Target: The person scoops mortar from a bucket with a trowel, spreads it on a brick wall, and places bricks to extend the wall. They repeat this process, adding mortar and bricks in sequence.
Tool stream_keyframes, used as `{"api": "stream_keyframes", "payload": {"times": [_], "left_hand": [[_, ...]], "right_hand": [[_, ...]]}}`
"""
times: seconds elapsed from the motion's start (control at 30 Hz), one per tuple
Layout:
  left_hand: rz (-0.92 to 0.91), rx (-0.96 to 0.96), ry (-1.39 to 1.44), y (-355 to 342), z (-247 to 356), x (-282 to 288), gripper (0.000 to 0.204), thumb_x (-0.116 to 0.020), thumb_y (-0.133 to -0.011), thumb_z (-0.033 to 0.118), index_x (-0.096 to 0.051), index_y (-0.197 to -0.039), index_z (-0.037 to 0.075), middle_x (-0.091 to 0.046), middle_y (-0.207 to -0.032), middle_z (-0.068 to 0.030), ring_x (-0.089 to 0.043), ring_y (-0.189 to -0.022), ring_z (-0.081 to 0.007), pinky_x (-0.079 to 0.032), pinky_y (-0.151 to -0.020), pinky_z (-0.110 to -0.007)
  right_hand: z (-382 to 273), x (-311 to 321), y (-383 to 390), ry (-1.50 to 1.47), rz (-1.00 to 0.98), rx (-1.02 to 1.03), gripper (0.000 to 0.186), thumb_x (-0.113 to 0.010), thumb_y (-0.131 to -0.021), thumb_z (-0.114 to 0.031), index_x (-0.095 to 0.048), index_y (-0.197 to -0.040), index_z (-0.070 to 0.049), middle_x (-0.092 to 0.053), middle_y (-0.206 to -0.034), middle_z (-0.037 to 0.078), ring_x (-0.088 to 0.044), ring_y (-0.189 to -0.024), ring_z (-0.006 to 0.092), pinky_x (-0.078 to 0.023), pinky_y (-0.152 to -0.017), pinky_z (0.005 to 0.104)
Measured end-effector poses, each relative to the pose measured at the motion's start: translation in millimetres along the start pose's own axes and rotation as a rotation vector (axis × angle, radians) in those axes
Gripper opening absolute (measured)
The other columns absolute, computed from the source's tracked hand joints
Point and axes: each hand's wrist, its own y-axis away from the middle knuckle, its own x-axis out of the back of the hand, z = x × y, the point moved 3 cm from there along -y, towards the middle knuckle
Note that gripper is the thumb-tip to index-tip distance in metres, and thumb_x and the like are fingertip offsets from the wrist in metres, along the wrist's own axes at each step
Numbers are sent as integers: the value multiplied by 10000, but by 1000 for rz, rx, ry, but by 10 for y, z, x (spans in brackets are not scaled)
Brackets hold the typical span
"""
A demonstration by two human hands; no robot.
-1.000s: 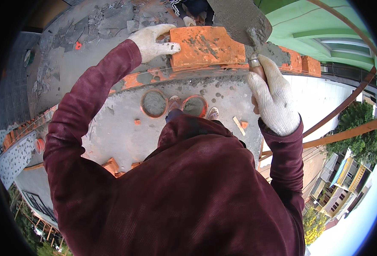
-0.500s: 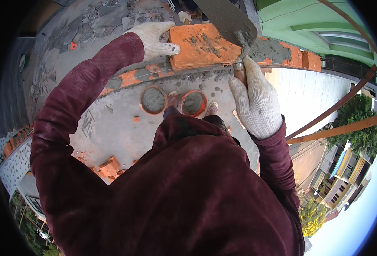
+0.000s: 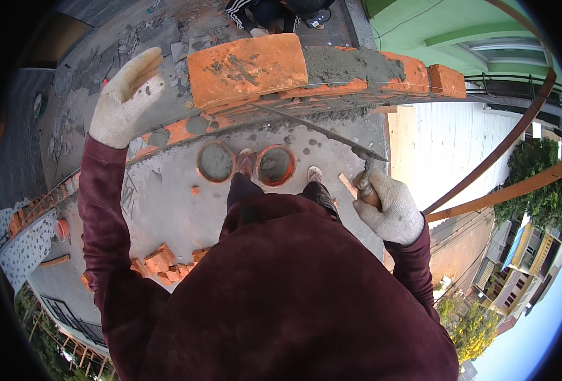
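Note:
My left hand (image 3: pixel 126 98), in a pale knitted glove, is raised in the air left of an orange brick (image 3: pixel 246 68), its fingers apart and nothing in them. That brick lies on top of the low brick wall (image 3: pixel 414 75), with grey mortar smears on its face. Fresh mortar (image 3: pixel 351 65) covers the bricks to its right. My gloved right hand (image 3: pixel 392 206) is wrapped round the wooden handle of a trowel (image 3: pixel 322 131). The blade shows nearly edge-on, its tip close to the wall's near face below the brick, and mortar clings near the handle.
Two round tubs of mortar, a left one (image 3: pixel 216 161) and a right one (image 3: pixel 276 165), stand by my feet. Broken bricks (image 3: pixel 161 259) lie on the floor. A string line runs along the wall. Beyond it crouches another person (image 3: pixel 255 14). Wooden poles (image 3: pixel 509 190) slant at the right.
My left hand has let go of the brick and moved left, away from it. My right hand has brought the trowel down from above the wall to its near side.

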Motion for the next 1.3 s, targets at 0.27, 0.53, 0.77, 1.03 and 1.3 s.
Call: {"api": "stream_keyframes", "payload": {"times": [0.27,0.53,0.77,1.03,1.3], "left_hand": [[-162,596,490,2339,-529,-1997,503,-687,-1006,285,-577,-1416,15,-659,-1327,-92,-605,-1207,-157,-441,-1081,-331],[-384,1101,-34,4319,-1718,-4503,1038,-630,-903,676,-265,-1599,-2,-325,-1608,-299,-296,-1520,-408,-295,-1229,-439],[-400,1166,-183,4654,-2194,-5853,1026,-698,-811,682,-376,-1567,67,-379,-1574,-261,-332,-1456,-502,-343,-1188,-531],[26,1034,31,5136,-2574,-6114,664,-815,-791,410,-648,-1282,-4,-539,-1426,-261,-462,-1355,-456,-392,-1149,-512],[98,1052,31,5336,-2588,-6215,566,-828,-783,328,-673,-1245,39,-577,-1398,-225,-488,-1345,-436,-402,-1143,-522]], "right_hand": [[3020,-1354,-104,275,-441,-217,288,-647,-834,-153,-599,-1072,1,-713,-901,219,-705,-894,438,-547,-795,511],[3598,-2651,-1076,535,-585,1,343,-626,-878,-175,-695,-1165,-2,-736,-1069,244,-716,-1026,411,-572,-876,480],[3899,-3685,-1712,769,-585,-30,324,-551,-930,-177,-744,-1164,-64,-724,-1206,185,-708,-1106,351,-564,-929,451],[4469,-4695,-2514,929,-441,7,361,-430,-1007,-197,-720,-1184,-75,-737,-1156,189,-726,-1048,368,-583,-855,512],[4888,-5451,-2222,1109,-681,191,313,-589,-913,-185,-748,-1151,-56,-737,-1153,191,-719,-1059,371,-582,-873,451]]}}
